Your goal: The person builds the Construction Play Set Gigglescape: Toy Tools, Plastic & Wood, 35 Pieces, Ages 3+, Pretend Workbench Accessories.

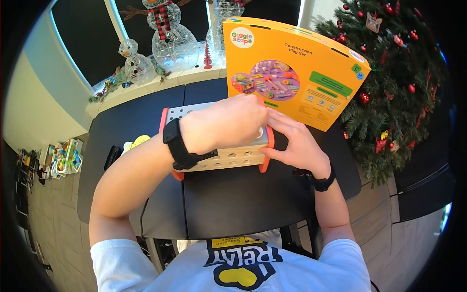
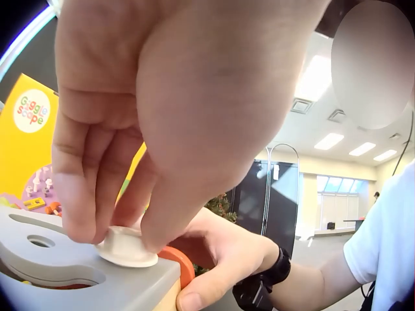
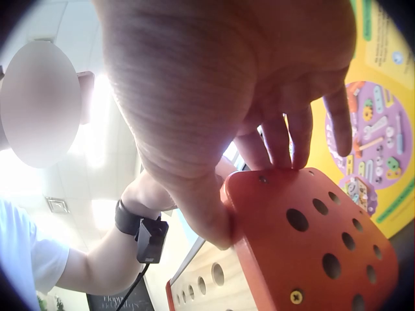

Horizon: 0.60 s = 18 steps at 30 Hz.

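A wooden toy workbench with a grey top and red end panels stands on the black table. My left hand reaches across the top toward its right end. Its thumb and fingertips pinch a white flanged plastic piece, which sits on the grey top close to a curved slot; whatever lies under the flange is hidden. At that same end, my right hand grips the corner by the red end panel, thumb on the near side and fingers over the upper edge.
Behind the workbench stands a yellow play set box. A decorated Christmas tree is on the right. Yellow and dark items lie at the left of the table. Lit snowmen line the window ledge.
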Each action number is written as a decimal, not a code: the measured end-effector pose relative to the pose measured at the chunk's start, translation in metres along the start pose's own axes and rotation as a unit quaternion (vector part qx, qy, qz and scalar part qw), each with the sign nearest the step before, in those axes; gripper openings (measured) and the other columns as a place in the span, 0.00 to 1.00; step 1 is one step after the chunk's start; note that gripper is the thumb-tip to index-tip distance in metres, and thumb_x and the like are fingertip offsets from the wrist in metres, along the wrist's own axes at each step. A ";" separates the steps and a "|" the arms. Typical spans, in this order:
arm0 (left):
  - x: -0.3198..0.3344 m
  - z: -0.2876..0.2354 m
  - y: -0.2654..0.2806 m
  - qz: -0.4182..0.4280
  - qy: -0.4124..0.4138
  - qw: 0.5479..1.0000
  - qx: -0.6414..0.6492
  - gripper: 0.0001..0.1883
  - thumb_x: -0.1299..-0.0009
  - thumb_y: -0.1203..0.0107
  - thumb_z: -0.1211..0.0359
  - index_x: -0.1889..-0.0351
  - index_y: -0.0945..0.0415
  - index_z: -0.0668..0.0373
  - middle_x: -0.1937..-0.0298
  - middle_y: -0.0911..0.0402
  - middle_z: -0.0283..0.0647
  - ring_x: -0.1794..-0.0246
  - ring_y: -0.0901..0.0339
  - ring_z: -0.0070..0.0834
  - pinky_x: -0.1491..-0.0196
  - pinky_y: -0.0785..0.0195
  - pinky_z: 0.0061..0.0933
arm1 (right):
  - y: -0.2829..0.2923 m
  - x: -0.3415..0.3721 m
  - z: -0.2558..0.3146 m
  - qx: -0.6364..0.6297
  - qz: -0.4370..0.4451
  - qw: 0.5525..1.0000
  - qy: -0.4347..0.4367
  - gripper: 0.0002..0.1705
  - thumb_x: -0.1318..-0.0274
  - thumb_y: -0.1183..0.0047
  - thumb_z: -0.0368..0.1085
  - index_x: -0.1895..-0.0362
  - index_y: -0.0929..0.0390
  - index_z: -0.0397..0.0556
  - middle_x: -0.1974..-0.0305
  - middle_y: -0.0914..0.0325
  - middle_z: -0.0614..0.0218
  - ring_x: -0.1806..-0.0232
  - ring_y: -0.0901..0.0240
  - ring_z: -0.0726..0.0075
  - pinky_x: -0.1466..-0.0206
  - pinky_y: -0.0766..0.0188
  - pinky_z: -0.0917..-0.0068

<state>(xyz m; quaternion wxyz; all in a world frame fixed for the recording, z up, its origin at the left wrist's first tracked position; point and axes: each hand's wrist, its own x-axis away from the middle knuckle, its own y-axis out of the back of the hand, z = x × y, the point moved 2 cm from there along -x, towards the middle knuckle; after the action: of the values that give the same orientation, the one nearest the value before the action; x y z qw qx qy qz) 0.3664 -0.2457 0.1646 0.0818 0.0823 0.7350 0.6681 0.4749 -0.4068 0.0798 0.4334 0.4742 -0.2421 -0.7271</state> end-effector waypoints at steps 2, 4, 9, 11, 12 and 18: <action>0.002 0.004 0.000 -0.007 -0.053 0.998 0.033 0.09 0.37 0.42 0.77 0.61 0.14 0.66 0.65 0.15 0.55 0.59 0.16 0.53 0.54 0.22 0.45 | 0.000 0.000 0.000 -0.007 -0.001 1.000 -0.002 0.43 0.50 0.27 0.43 0.30 0.27 0.42 0.29 0.28 0.47 0.25 0.34 0.47 0.24 0.35 0.58; 0.005 0.007 -0.001 -0.011 -0.098 0.992 0.080 0.10 0.37 0.42 0.79 0.59 0.14 0.66 0.62 0.14 0.55 0.56 0.16 0.53 0.52 0.23 0.45 | -0.001 -0.001 0.000 -0.010 -0.002 1.000 -0.002 0.43 0.50 0.27 0.43 0.30 0.27 0.42 0.29 0.28 0.47 0.25 0.34 0.47 0.24 0.35 0.58; 0.006 0.002 0.006 -0.001 -0.135 0.974 0.184 0.11 0.36 0.41 0.77 0.56 0.14 0.65 0.60 0.13 0.53 0.53 0.16 0.51 0.51 0.23 0.44 | 0.000 -0.001 -0.001 -0.010 0.005 1.000 -0.007 0.44 0.50 0.27 0.44 0.30 0.26 0.42 0.29 0.28 0.47 0.25 0.34 0.47 0.24 0.35 0.58; 0.006 0.002 -0.001 -0.087 -0.125 0.980 0.126 0.10 0.34 0.40 0.75 0.57 0.14 0.66 0.62 0.14 0.53 0.54 0.16 0.52 0.51 0.23 0.45 | 0.000 0.000 -0.001 -0.005 0.009 1.000 -0.011 0.44 0.50 0.27 0.43 0.30 0.26 0.42 0.29 0.28 0.47 0.25 0.34 0.47 0.24 0.35 0.58; 0.006 0.002 -0.004 -0.129 -0.119 0.980 0.097 0.10 0.34 0.40 0.74 0.57 0.15 0.66 0.64 0.14 0.54 0.55 0.16 0.52 0.51 0.23 0.45 | 0.000 0.000 -0.001 -0.003 0.011 1.000 -0.013 0.44 0.50 0.27 0.43 0.30 0.26 0.42 0.29 0.29 0.47 0.25 0.34 0.47 0.24 0.35 0.58; 0.003 -0.006 0.000 0.035 0.076 0.996 0.017 0.08 0.33 0.38 0.71 0.63 0.19 0.69 0.59 0.17 0.56 0.54 0.18 0.53 0.50 0.24 0.47 | 0.001 -0.001 0.002 0.001 -0.001 1.000 -0.003 0.44 0.50 0.26 0.43 0.31 0.26 0.40 0.29 0.29 0.47 0.25 0.34 0.47 0.25 0.34 0.58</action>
<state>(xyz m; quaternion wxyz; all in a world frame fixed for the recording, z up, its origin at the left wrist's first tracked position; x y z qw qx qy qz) 0.3617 -0.2508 0.1646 0.0010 0.0582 0.7472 0.6621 0.4733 -0.4067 0.0816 0.4312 0.4724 -0.2437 -0.7291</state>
